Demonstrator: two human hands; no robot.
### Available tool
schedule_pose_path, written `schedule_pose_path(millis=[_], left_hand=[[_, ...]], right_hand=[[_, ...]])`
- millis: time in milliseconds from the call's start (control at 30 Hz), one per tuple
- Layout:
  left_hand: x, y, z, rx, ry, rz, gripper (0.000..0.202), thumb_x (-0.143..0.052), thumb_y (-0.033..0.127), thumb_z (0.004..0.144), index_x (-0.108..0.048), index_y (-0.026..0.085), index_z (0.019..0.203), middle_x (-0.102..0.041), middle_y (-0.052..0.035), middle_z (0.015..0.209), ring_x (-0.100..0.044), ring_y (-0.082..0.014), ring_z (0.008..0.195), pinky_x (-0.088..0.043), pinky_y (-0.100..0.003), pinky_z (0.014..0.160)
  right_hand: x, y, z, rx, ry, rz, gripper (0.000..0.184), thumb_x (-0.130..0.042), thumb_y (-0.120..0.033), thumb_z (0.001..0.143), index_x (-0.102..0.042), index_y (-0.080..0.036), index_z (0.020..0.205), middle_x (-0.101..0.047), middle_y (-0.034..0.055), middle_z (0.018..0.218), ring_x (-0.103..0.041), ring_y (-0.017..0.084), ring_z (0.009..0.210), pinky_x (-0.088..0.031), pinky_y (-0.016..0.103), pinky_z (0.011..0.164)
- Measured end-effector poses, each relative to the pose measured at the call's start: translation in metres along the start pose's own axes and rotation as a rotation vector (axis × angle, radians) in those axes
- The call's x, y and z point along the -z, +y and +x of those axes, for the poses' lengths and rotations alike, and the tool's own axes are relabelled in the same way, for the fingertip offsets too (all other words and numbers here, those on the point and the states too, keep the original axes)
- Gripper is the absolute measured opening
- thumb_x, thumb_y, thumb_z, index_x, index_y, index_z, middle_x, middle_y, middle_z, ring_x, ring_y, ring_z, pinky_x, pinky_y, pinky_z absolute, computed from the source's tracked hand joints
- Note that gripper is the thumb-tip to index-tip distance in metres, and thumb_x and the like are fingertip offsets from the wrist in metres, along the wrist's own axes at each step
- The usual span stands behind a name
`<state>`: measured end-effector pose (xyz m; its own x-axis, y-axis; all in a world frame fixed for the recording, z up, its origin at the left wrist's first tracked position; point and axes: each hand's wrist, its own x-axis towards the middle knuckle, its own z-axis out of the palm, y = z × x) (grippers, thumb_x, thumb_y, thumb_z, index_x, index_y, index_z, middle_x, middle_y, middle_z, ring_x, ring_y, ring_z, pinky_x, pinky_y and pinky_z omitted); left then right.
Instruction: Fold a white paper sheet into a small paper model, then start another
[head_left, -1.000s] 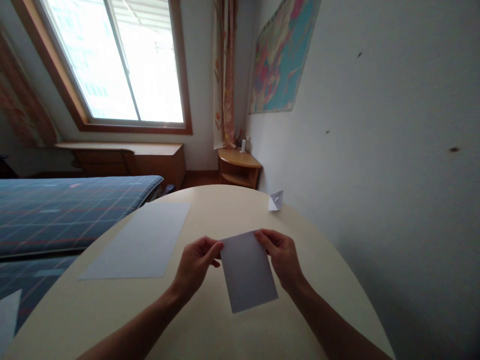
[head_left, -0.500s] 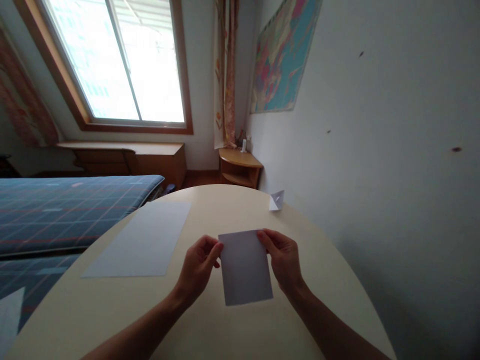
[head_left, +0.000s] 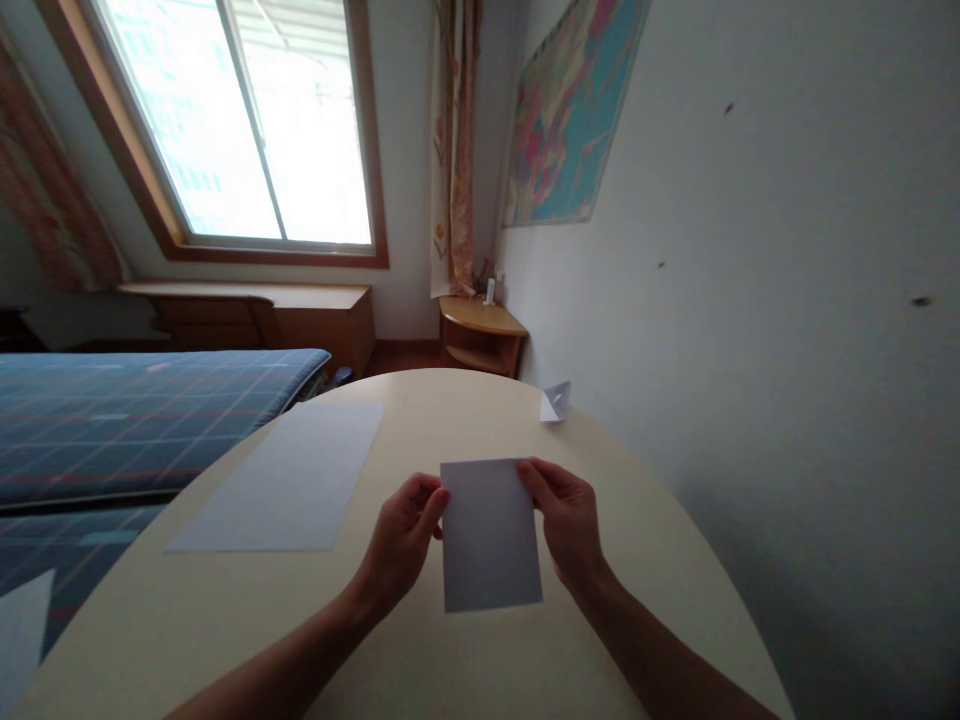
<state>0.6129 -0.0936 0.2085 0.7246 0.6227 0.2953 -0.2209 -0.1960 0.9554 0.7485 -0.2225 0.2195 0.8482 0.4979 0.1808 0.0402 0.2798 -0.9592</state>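
Observation:
A small rectangular piece of white paper [head_left: 491, 540] is held up over the round cream table [head_left: 450, 670]. My left hand [head_left: 409, 525] pinches its left edge near the top, thumb in front and the other fingers curled behind. At the upper right corner my right hand [head_left: 566, 515] grips the same paper between thumb and fingers. Whether the paper is folded or a single layer, I cannot tell. On the table beyond my right hand stands a small folded paper [head_left: 555, 402]. A larger white sheet [head_left: 289, 485] lies flat to the left of my left hand.
Part of another white paper [head_left: 22, 635] shows at the lower left edge. A blue plaid mattress [head_left: 150, 425] lies beyond the table's left side. The white wall [head_left: 787, 400] rises close on the right. A wooden corner shelf [head_left: 484, 318] stands behind the table.
The paper has turned slightly, its lower end shifting a little left. My left hand has moved slightly along with it, and both hands keep their hold.

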Motion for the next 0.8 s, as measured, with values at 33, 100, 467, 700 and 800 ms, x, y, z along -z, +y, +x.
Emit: schedule_pose_path(millis=[33,100,467,700,800], left_hand=[[0.0005,-0.0008,0.0002,-0.001,0.005,0.013,0.034,-0.061,0.05,0.083,-0.056,0.017,0.074,-0.055,0.0034,0.063,-0.052,-0.0101,0.054,-0.046,-0.021,0.048],[0.0007,-0.0019,-0.0001,-0.003,0.019,0.042,0.036,-0.061,0.05,0.083,-0.053,0.018,0.07,-0.053,0.0045,0.06,-0.05,-0.0095,0.052,-0.046,-0.021,0.047],[0.0003,-0.0062,-0.0068,-0.022,-0.015,0.138,0.033,-0.051,0.049,0.09,-0.051,0.019,0.076,-0.056,0.0035,0.064,-0.055,-0.0121,0.055,-0.046,-0.023,0.051],[0.0018,-0.0084,-0.0064,-0.02,-0.02,0.22,0.037,-0.053,0.051,0.088,-0.047,0.02,0.069,-0.052,0.0044,0.057,-0.052,-0.012,0.05,-0.04,-0.022,0.048],[0.0004,-0.0058,-0.0067,0.001,-0.013,0.198,0.037,-0.051,0.054,0.088,-0.048,0.021,0.071,-0.052,0.0043,0.056,-0.052,-0.0128,0.051,-0.04,-0.023,0.049]], right_hand=[[0.0,0.0005,0.0001,-0.003,-0.001,0.003,0.028,-0.079,-0.045,0.069,-0.077,-0.018,0.075,-0.066,0.0004,0.064,-0.051,0.012,0.056,-0.042,0.024,0.052],[-0.0001,0.0013,0.0,0.003,0.002,-0.001,0.027,-0.079,-0.045,0.069,-0.077,-0.018,0.076,-0.067,0.0008,0.065,-0.051,0.012,0.056,-0.043,0.024,0.052],[0.0008,0.0006,-0.0003,0.04,0.039,-0.05,0.029,-0.078,-0.047,0.07,-0.077,-0.018,0.075,-0.067,0.0018,0.065,-0.052,0.013,0.056,-0.043,0.025,0.051],[0.002,0.0025,0.0019,0.045,0.061,-0.036,0.031,-0.078,-0.048,0.068,-0.077,-0.018,0.075,-0.067,0.0023,0.066,-0.052,0.014,0.057,-0.045,0.026,0.052],[0.001,0.0037,0.0014,0.039,0.061,-0.034,0.031,-0.078,-0.048,0.069,-0.077,-0.018,0.077,-0.066,0.0016,0.064,-0.051,0.013,0.056,-0.043,0.025,0.051]])
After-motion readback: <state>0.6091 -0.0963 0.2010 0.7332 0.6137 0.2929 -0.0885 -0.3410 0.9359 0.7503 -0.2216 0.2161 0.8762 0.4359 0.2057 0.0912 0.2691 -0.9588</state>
